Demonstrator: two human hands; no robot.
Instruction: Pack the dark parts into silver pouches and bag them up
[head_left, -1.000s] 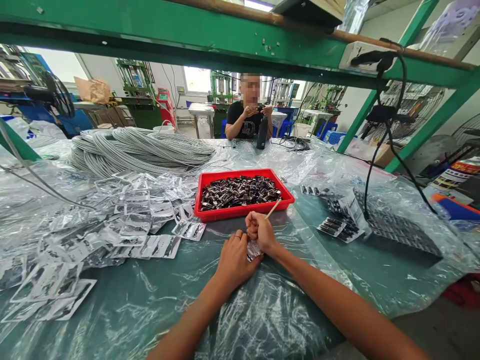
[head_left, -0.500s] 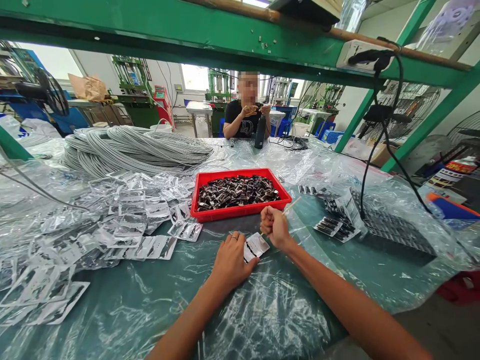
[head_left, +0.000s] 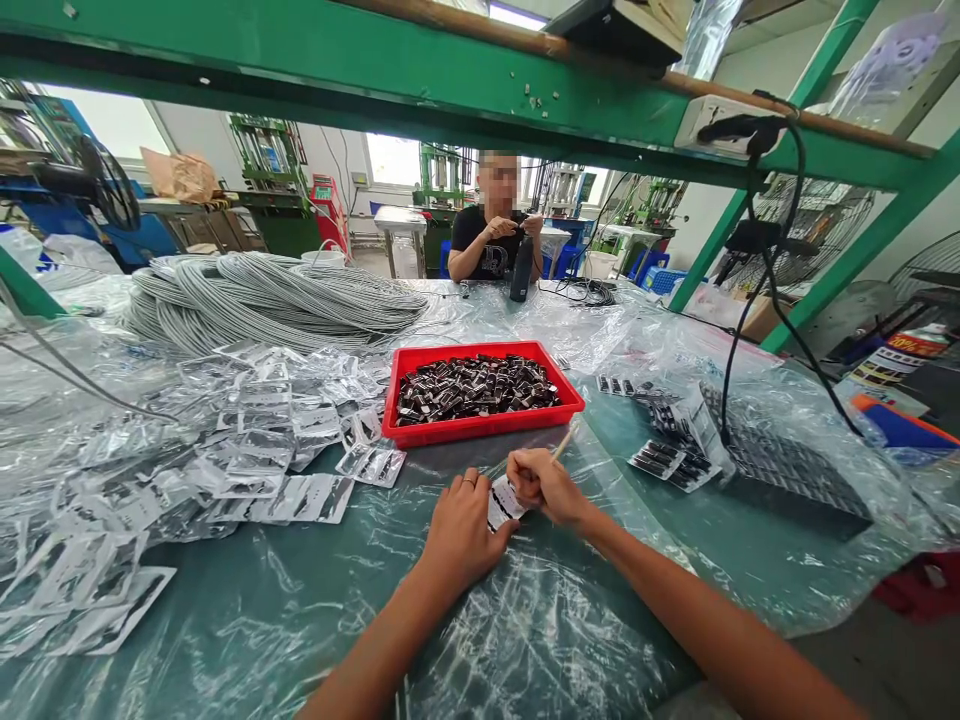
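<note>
My left hand (head_left: 469,520) lies flat on the left part of a small white card with black strips (head_left: 503,503), its thumb along the card's lower edge. Over the card's right side, my right hand (head_left: 546,483) is closed round a thin pale stick (head_left: 563,444), whose upper end sticks out above the fist. The stick's lower end is hidden by the fingers. Just beyond both hands is a red tray (head_left: 484,432) filled with small dark and metallic pieces (head_left: 480,386).
Clear-wrapped cards (head_left: 285,497) pile up on the left, below a grey cable coil (head_left: 262,295). Dark strips (head_left: 675,464) and a black stack (head_left: 802,470) lie right. Black cords (head_left: 780,270) hang from the green beam (head_left: 375,60). A person (head_left: 480,245) sits opposite.
My right hand has moved left and slightly down over the card with the stick, covering more of it. My left hand has stayed in place. The person opposite has shifted their hands.
</note>
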